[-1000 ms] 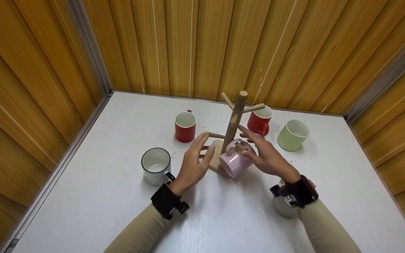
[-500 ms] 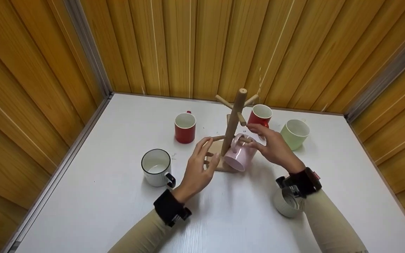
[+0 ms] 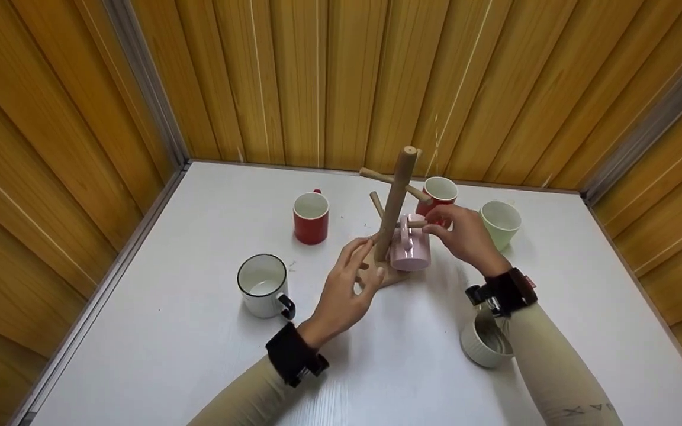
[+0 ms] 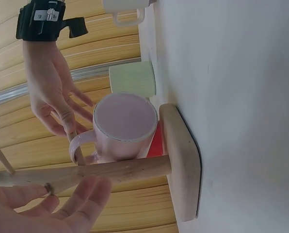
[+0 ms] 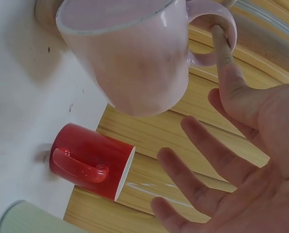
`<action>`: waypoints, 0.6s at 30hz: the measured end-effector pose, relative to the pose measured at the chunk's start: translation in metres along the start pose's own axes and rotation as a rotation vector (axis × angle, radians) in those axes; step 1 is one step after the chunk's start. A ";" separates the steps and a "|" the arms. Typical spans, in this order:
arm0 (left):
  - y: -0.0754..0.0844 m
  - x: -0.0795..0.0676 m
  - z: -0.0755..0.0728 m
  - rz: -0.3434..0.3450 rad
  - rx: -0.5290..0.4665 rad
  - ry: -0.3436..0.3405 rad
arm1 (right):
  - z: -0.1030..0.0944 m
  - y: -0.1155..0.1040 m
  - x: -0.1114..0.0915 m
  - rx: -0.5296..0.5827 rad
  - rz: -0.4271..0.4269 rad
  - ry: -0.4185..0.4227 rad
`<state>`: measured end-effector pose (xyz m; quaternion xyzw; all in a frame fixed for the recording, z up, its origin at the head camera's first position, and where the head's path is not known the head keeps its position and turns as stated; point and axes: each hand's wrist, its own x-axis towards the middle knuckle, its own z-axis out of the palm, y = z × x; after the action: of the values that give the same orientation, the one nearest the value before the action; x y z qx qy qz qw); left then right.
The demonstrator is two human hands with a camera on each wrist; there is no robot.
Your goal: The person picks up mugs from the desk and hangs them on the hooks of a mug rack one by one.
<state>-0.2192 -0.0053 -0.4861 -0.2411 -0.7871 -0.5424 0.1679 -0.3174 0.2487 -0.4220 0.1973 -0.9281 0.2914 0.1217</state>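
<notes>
A wooden mug tree (image 3: 393, 204) stands mid-table, its post tilted in the head view. The pink mug (image 3: 410, 251) hangs by its handle from a lower peg (image 5: 221, 43), upside down and against the post side. My right hand (image 3: 465, 236) pinches that peg's end between thumb and index finger, the other fingers spread. My left hand (image 3: 347, 290) is beside the post, thumb and index apart, with a fingertip at the end of another lower peg (image 4: 52, 187). In the left wrist view its other fingers overlap the post (image 4: 127, 168).
Two red mugs (image 3: 311, 219) (image 5: 93, 160) stand behind and beside the tree. A green mug (image 3: 501, 225) is at right, a white black-rimmed mug (image 3: 263, 290) at left. A pale ribbed cup (image 3: 483, 343) sits under the right forearm. Wooden panels (image 3: 317, 83) wall the table (image 3: 157, 355).
The mug tree has turned, its pegs pointing differently, and the pink mug has swung rightward and back. My left hand has moved right; my right hand has gone farther back, onto the peg end.
</notes>
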 end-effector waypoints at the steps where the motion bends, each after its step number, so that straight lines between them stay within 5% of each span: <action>1: 0.000 0.000 0.001 0.012 0.002 -0.004 | 0.001 0.001 0.002 -0.006 0.001 0.005; 18: 0.004 -0.003 0.014 0.035 0.070 -0.034 | 0.010 0.004 0.018 0.017 0.055 0.001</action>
<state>-0.2150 0.0086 -0.4898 -0.2581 -0.8039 -0.5074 0.1721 -0.3362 0.2412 -0.4258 0.1726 -0.9305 0.3027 0.1127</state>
